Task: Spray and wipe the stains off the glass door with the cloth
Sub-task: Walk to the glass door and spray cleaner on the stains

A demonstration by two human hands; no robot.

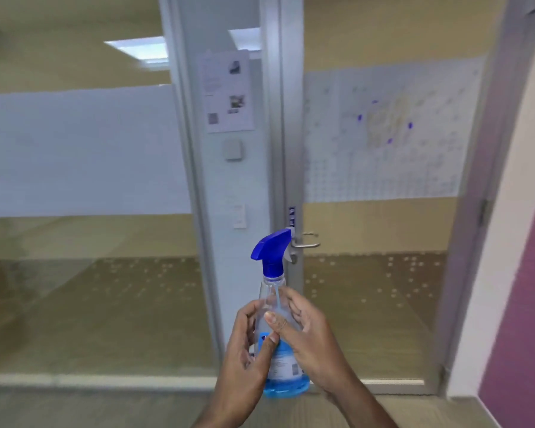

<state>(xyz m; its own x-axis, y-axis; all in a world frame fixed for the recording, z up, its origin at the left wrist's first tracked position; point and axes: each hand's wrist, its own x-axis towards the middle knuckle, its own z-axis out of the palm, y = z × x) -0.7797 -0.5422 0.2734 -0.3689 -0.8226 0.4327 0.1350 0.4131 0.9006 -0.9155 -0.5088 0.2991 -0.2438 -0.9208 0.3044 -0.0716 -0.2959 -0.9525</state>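
Both hands are holding an upright spray bottle (278,335) in front of the glass door (380,242). The left hand (244,350) is wrapping the bottle's left side in a narrow grip, thumb lying across the label. The right hand (309,335) is closing around the right side, thumb pressing on the clear upper body and fingers curling behind it. The bottle is carrying a blue trigger head (272,247), with the nozzle pointing toward the door, and blue liquid is filling only its base. The label is showing a barcode; its print is too blurred to read. The door is bearing a frosted, dotted band with blue and yellowish stains (383,125) in its upper half, well above the bottle. The door handle (306,244) is sitting just right of the trigger head. A paper notice (226,91) with pictures and a square code is hanging on the pillar to the left; its writing is illegible.
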